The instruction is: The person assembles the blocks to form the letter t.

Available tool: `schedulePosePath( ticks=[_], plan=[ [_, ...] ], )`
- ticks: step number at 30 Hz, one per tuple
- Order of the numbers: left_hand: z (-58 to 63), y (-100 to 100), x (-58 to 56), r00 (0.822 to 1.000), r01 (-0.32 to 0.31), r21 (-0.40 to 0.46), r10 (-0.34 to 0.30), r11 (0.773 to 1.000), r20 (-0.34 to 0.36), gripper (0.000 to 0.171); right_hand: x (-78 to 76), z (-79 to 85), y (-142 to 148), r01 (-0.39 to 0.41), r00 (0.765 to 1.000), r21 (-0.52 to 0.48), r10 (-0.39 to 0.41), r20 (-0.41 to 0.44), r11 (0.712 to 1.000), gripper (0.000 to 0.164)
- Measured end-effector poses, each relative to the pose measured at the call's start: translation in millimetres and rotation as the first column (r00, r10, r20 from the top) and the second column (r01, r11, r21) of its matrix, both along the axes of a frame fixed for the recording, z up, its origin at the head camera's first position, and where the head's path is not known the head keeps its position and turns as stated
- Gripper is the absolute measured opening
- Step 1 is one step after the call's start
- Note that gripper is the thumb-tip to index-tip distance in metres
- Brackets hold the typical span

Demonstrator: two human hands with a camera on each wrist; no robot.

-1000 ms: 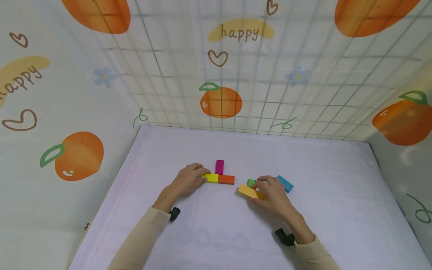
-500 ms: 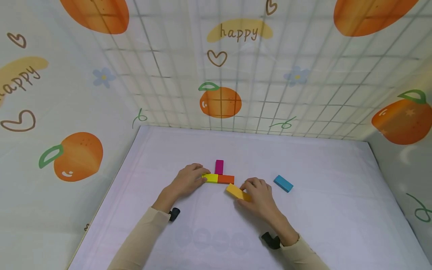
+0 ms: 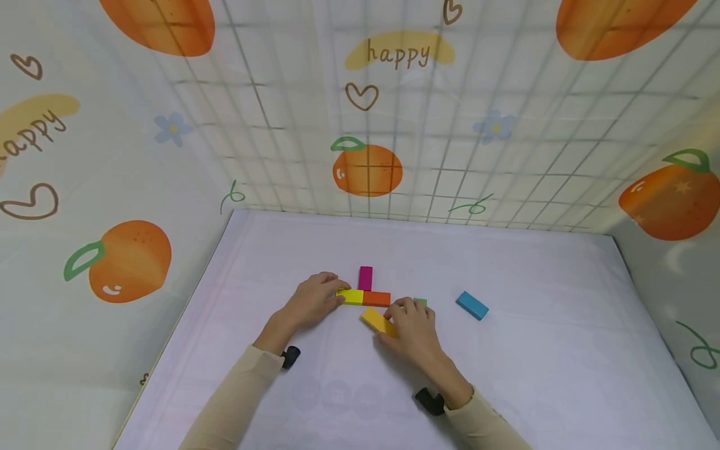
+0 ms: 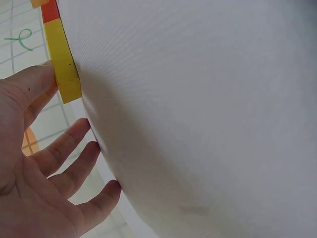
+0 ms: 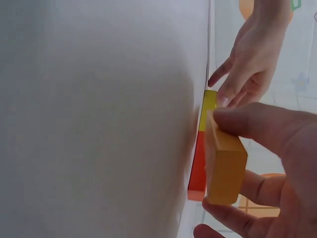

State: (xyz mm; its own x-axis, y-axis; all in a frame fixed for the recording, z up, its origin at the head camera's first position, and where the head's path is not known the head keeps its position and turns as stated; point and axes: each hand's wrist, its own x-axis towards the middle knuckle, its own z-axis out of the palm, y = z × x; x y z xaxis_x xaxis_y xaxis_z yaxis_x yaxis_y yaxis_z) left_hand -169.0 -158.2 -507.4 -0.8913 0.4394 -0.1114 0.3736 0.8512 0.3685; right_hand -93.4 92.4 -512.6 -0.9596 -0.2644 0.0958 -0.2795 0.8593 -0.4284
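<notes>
Yellow block (image 3: 353,297) and orange-red block (image 3: 377,299) lie end to end on the table. A magenta block (image 3: 365,279) stands out from the far side of their joint. My left hand (image 3: 311,303) pinches the yellow block's left end between thumb and index finger; its other fingertips are down at the table in the left wrist view. Just in front of the row, my right hand (image 3: 415,331) grips an amber-yellow block (image 3: 375,320) by its right end. In the right wrist view that amber block (image 5: 226,176) is tilted and overlaps the orange-red one.
Behind the right hand a green block (image 3: 420,302) is partly hidden by the fingers. A blue block (image 3: 472,305) lies slanted farther right. The white table (image 3: 551,350) meets patterned cloth walls (image 3: 281,162) at its back and sides.
My right hand has carried the amber-yellow block leftward, away from the green and blue blocks, to in front of the row. The left hand and the blocks beside it have stayed put.
</notes>
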Motion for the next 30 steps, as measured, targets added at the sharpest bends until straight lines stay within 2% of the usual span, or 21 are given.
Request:
schedulePosePath(
  ticks=[13,25,30],
  plan=[
    [0.2,-0.9,-1.4,1.000,0.003,0.009,-0.003,1.000,0.004,0.036,-2.2,0.3,-14.0,0.052,0.998,0.059,-0.055,0.035,0.997,0.036],
    [0.2,-1.0,-1.3,1.000,-0.006,0.014,0.005,1.000,0.014,0.036,-3.6,-2.1,-17.9,0.057,0.998,0.147,-0.058,-0.001,0.987,0.044],
    [0.5,-0.7,-0.2,1.000,-0.003,0.010,0.002,1.000,0.024,0.036,-1.3,2.5,-14.2,0.036,0.997,0.146,-0.045,0.055,0.989,0.042]
  ],
)
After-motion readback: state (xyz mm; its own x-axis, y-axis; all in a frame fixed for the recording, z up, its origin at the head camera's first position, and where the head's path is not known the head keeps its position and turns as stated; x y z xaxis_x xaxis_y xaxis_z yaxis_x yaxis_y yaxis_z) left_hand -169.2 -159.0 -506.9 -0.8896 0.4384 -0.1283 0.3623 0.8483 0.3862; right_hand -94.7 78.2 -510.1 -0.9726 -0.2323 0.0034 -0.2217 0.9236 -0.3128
